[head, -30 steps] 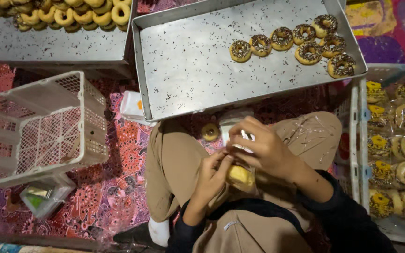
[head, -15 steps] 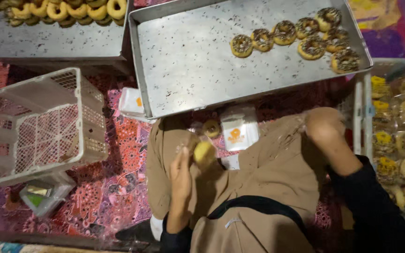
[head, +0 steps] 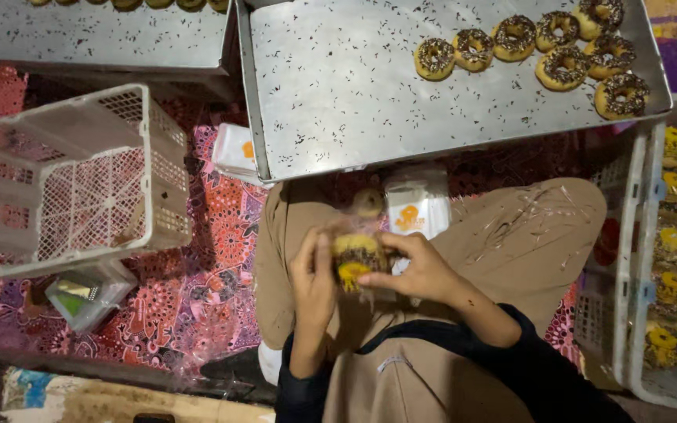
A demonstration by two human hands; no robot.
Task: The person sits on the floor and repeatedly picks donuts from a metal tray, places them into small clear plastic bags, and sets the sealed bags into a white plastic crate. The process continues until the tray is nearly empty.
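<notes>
While the person sits cross-legged on a patterned floor mat, both hands meet over the lap. The left hand is curled, fingers pressed against the left side of a doughnut in a clear plastic bag. The right hand pinches the bag's right side between thumb and fingers. The bagged doughnut sits between the two hands, just above the tan trousers. A second doughnut lies on the lap just beyond it, beside a stack of white packets.

Far from the hands, a large metal tray scattered with sprinkles holds a cluster of sprinkled doughnuts at its far right corner. A second metal tray lies to the far left. An empty white lattice crate stands tilted at left, with a small clear container near its base. At right, a white crate holds bagged doughnuts.
</notes>
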